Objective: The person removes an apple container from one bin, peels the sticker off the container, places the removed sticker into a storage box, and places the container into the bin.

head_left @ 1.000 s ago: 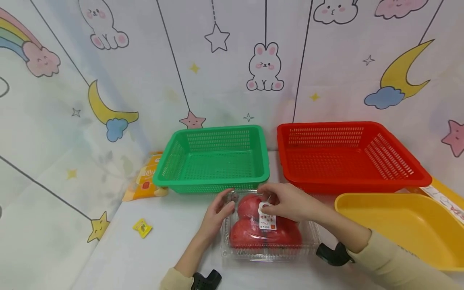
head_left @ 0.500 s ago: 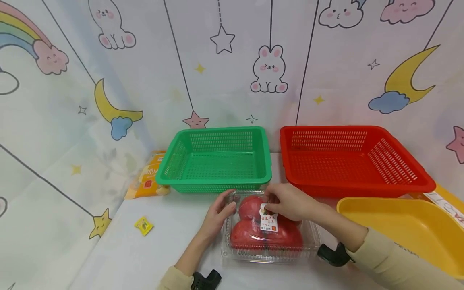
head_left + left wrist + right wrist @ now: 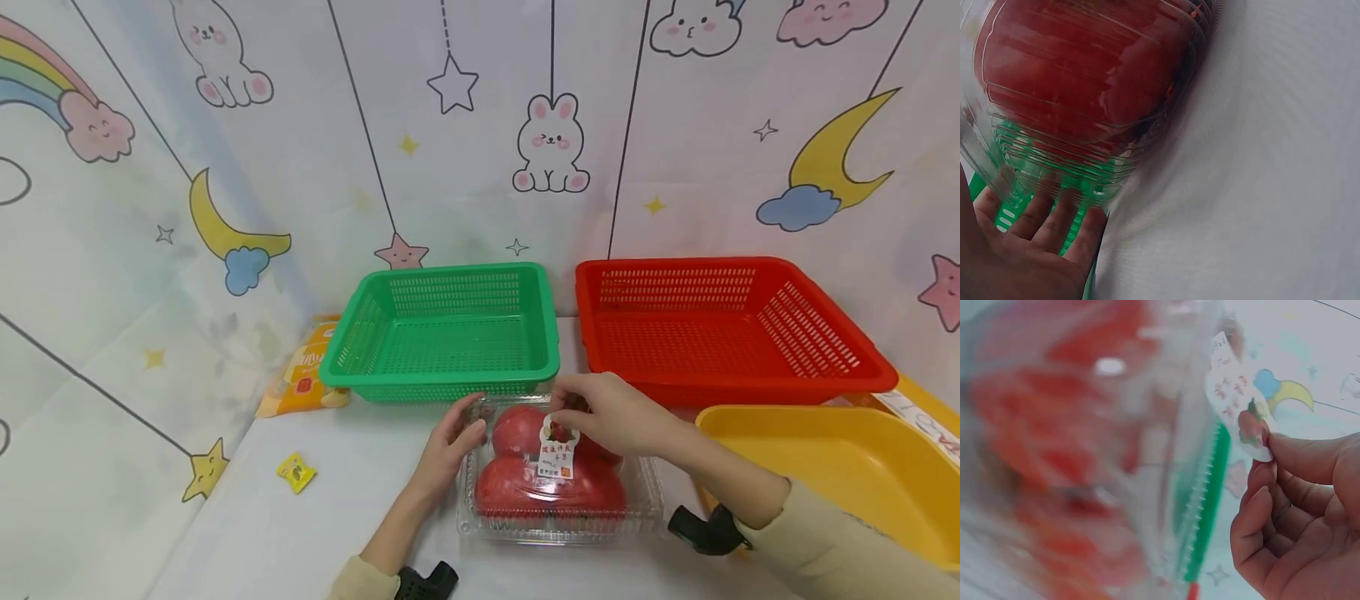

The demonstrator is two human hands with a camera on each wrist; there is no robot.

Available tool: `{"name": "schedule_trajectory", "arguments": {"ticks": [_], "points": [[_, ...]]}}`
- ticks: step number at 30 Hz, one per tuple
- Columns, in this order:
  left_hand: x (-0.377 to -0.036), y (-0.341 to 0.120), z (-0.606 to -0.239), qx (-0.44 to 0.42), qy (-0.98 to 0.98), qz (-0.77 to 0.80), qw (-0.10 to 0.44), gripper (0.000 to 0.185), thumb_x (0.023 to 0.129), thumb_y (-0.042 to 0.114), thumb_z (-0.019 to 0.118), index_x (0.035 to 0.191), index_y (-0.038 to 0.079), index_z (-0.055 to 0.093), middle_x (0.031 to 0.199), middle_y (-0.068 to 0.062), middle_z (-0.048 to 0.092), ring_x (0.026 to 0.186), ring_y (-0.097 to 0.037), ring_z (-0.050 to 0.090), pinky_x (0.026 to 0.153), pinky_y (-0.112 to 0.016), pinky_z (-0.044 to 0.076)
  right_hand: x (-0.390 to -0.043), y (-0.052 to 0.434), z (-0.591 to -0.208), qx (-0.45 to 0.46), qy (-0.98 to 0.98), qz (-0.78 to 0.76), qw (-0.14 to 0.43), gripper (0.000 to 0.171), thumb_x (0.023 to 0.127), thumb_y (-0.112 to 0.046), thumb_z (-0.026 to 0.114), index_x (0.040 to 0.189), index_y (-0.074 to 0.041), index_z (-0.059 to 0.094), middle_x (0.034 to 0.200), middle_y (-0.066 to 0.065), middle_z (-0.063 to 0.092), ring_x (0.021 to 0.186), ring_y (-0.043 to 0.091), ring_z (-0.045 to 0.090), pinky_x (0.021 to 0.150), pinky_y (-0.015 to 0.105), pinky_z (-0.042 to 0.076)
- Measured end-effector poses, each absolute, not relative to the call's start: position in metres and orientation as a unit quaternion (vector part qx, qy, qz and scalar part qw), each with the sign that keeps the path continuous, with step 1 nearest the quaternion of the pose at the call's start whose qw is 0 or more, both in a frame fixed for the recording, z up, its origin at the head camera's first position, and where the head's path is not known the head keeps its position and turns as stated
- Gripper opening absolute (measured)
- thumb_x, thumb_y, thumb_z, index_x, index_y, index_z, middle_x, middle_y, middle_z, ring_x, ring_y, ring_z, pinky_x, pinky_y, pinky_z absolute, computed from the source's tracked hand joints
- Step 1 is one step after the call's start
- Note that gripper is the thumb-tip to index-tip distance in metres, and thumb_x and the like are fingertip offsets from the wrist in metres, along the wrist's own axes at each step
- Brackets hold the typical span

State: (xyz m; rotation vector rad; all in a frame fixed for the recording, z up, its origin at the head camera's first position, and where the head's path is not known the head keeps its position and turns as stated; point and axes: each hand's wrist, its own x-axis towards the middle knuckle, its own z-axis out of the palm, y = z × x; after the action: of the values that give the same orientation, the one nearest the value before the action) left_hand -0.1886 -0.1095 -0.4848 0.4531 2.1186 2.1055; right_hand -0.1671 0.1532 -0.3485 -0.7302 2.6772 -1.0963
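A clear plastic clamshell box [image 3: 558,492] with red tomatoes [image 3: 517,487] inside lies on the white table in front of me. A white printed label [image 3: 557,450] sits on its lid. My right hand [image 3: 600,412] pinches the top end of that label [image 3: 1241,403] between thumb and fingers, and the label stands partly peeled up. My left hand [image 3: 450,442] rests with straight fingers against the box's left far corner. In the left wrist view the fingers [image 3: 1054,215] lie against the ribbed box wall [image 3: 1085,169].
A green basket [image 3: 442,333] and a red basket [image 3: 720,329] stand behind the box. A yellow tray [image 3: 840,475] lies at the right. An orange snack bag [image 3: 303,379] and a small yellow packet [image 3: 295,472] lie at the left. Patterned curtain walls surround the table.
My right hand has lifted the label's top end slightly off the lid. The left hand and the box have stayed where they were.
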Motion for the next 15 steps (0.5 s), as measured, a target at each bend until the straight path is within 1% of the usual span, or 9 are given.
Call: {"name": "schedule_trajectory", "arguments": {"ticks": [4, 8, 11, 15], "points": [[-0.188, -0.110, -0.485, 0.150, 0.695, 0.700, 0.063, 0.052, 0.100, 0.014, 0.057, 0.150, 0.004, 0.044, 0.144, -0.022, 0.050, 0.131, -0.036, 0.049, 0.099, -0.035, 0.049, -0.163, 0.170, -0.336, -0.230, 0.890, -0.388, 0.059, 0.008, 0.094, -0.016, 0.072, 0.095, -0.014, 0.064, 0.084, -0.005, 0.064, 0.080, 0.019, 0.060, 0.070, 0.027, 0.056], [-0.188, -0.110, -0.485, 0.151, 0.695, 0.700, 0.061, 0.052, 0.101, 0.014, 0.057, 0.150, 0.004, 0.044, 0.145, -0.022, 0.050, 0.132, -0.037, 0.048, 0.099, -0.035, 0.049, -0.161, 0.194, -0.328, -0.203, 0.895, -0.395, 0.041, 0.009, 0.095, -0.020, 0.072, 0.097, -0.013, 0.066, 0.088, -0.002, 0.063, 0.084, 0.021, 0.059, 0.072, 0.029, 0.056], [-0.188, -0.110, -0.485, 0.150, 0.697, 0.699, 0.057, 0.052, 0.100, 0.013, 0.057, 0.149, 0.004, 0.044, 0.143, -0.022, 0.051, 0.130, -0.037, 0.049, 0.097, -0.034, 0.049, -0.160, 0.216, -0.325, -0.180, 0.899, -0.398, 0.041, 0.011, 0.096, -0.023, 0.070, 0.100, -0.013, 0.067, 0.090, -0.001, 0.064, 0.086, 0.023, 0.059, 0.073, 0.030, 0.056], [-0.188, -0.110, -0.485, 0.152, 0.696, 0.699, 0.057, 0.051, 0.100, 0.014, 0.057, 0.149, 0.004, 0.045, 0.142, -0.022, 0.052, 0.129, -0.036, 0.050, 0.097, -0.033, 0.049, -0.155, 0.250, -0.325, -0.159, 0.903, -0.397, 0.047, 0.010, 0.099, -0.019, 0.067, 0.103, -0.010, 0.067, 0.093, 0.002, 0.066, 0.086, 0.024, 0.061, 0.072, 0.029, 0.056]]}}
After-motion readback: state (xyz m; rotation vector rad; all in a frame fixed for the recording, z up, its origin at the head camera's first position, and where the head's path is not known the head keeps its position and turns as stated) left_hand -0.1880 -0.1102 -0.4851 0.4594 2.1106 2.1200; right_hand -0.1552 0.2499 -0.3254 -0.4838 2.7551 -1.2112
